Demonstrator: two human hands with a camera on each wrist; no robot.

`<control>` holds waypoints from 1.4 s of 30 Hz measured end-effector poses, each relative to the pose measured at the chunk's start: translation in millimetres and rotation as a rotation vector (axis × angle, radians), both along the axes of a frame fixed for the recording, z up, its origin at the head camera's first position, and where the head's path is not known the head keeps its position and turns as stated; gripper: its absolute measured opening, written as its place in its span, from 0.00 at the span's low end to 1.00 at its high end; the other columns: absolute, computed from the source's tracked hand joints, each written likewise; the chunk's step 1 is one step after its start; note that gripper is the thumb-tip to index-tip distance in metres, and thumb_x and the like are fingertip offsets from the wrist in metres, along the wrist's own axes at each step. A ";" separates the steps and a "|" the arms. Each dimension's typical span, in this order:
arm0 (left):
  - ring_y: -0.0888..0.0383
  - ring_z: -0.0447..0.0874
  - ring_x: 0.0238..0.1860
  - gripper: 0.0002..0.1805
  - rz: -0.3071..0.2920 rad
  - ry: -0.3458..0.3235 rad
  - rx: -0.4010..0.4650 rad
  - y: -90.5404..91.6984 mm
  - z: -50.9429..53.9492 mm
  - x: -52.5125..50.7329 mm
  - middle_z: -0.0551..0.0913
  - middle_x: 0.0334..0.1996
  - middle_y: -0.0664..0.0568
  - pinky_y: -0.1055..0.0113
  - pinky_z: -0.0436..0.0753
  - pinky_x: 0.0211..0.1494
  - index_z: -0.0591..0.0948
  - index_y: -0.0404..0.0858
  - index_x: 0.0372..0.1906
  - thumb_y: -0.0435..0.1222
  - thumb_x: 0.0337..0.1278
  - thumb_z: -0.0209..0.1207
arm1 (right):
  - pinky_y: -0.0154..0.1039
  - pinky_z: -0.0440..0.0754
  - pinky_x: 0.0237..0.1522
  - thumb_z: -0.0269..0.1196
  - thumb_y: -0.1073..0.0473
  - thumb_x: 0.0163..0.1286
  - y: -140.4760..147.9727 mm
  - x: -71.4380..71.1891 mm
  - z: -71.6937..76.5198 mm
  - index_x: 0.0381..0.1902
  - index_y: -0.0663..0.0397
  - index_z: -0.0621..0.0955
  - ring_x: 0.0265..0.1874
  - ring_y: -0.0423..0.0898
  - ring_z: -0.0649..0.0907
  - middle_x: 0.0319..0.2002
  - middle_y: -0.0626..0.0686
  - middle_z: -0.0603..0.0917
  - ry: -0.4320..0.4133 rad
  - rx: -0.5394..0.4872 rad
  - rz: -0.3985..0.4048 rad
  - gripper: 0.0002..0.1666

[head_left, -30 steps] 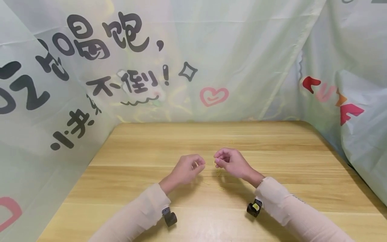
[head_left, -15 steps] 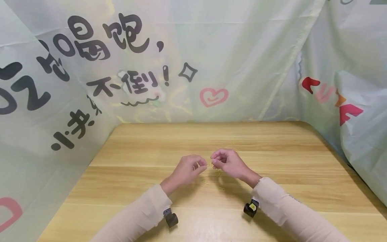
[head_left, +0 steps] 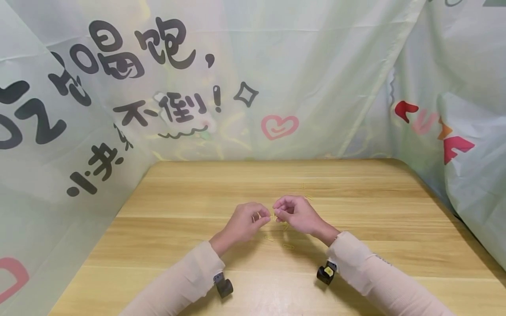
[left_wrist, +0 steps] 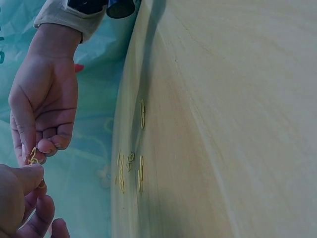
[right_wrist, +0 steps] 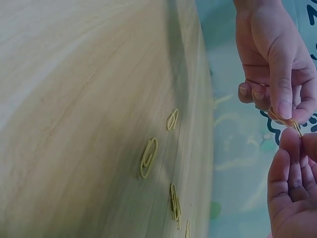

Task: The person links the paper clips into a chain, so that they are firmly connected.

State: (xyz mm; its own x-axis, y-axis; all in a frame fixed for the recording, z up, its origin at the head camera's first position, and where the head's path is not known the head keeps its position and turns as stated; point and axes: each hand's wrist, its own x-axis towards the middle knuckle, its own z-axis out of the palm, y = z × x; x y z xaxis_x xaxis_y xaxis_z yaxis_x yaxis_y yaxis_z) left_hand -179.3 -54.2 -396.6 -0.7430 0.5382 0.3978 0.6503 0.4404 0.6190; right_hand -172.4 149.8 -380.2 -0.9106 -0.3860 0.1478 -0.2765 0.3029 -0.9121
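In the head view my left hand (head_left: pixel 243 223) and right hand (head_left: pixel 299 215) face each other just above the table, fingertips almost meeting. Thumb and index finger of the left hand pinch a yellow paper clip (right_wrist: pixel 279 117). A second paper clip (right_wrist: pixel 298 130) is pinched by the right hand. The two clips meet between the fingertips; whether they are linked I cannot tell. Below the hands lie loose yellow paper clips, one nearer the front (head_left: pixel 288 246), another to its left (head_left: pixel 269 238). A small cluster of clips (right_wrist: pixel 175 203) shows in the right wrist view.
The wooden table (head_left: pixel 178 188) runs back to a printed cloth curtain (head_left: pixel 316 87), which also hangs at both sides. More paper clips (head_left: pixel 308 197) lie beyond the right hand. Small black cameras (head_left: pixel 223 286) are strapped to both wrists.
My right hand has moved slightly left, bringing its paper clip up against the one in the left hand. The left hand has barely shifted. The loose clips lie as before.
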 end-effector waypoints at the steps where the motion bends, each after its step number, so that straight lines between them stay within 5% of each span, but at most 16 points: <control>1: 0.62 0.78 0.28 0.02 0.000 0.000 0.002 0.1 0.0 0.0 0.85 0.33 0.52 0.72 0.79 0.33 0.84 0.37 0.36 0.31 0.60 0.63 | 0.56 0.83 0.37 0.59 0.70 0.68 -0.2 0.1 0.0 0.43 0.74 0.77 0.32 0.65 0.83 0.30 0.57 0.82 -0.002 0.000 0.001 0.09; 16: 0.63 0.76 0.25 0.02 0.023 0.026 0.021 1.5 -0.3 1.7 0.83 0.30 0.53 0.72 0.78 0.30 0.84 0.36 0.35 0.32 0.61 0.62 | 0.56 0.83 0.38 0.58 0.71 0.68 -3.3 1.5 -1.0 0.41 0.70 0.79 0.32 0.66 0.83 0.30 0.60 0.82 -0.006 -0.009 0.013 0.06; 30: 0.64 0.76 0.25 0.02 0.059 0.062 0.067 0.4 -3.3 -0.1 0.84 0.29 0.53 0.72 0.79 0.30 0.83 0.36 0.34 0.32 0.60 0.63 | 0.46 0.81 0.33 0.53 0.72 0.68 -8.2 5.4 1.4 0.43 0.68 0.76 0.31 0.56 0.80 0.31 0.56 0.78 0.010 0.046 0.074 0.08; 37: 0.63 0.76 0.25 0.03 0.066 0.053 0.050 -1.3 -2.4 1.3 0.84 0.30 0.54 0.72 0.79 0.30 0.83 0.36 0.34 0.32 0.61 0.63 | 0.39 0.78 0.29 0.52 0.69 0.72 -4.2 3.5 3.1 0.46 0.66 0.73 0.30 0.58 0.77 0.32 0.57 0.76 0.013 0.069 0.039 0.07; 42: 0.64 0.77 0.25 0.03 0.039 0.004 0.024 -2.3 -2.1 2.3 0.84 0.30 0.53 0.72 0.79 0.30 0.83 0.35 0.35 0.32 0.62 0.62 | 0.33 0.73 0.25 0.57 0.67 0.72 -2.0 2.5 8.5 0.45 0.62 0.74 0.27 0.48 0.75 0.31 0.54 0.77 0.052 0.068 -0.008 0.06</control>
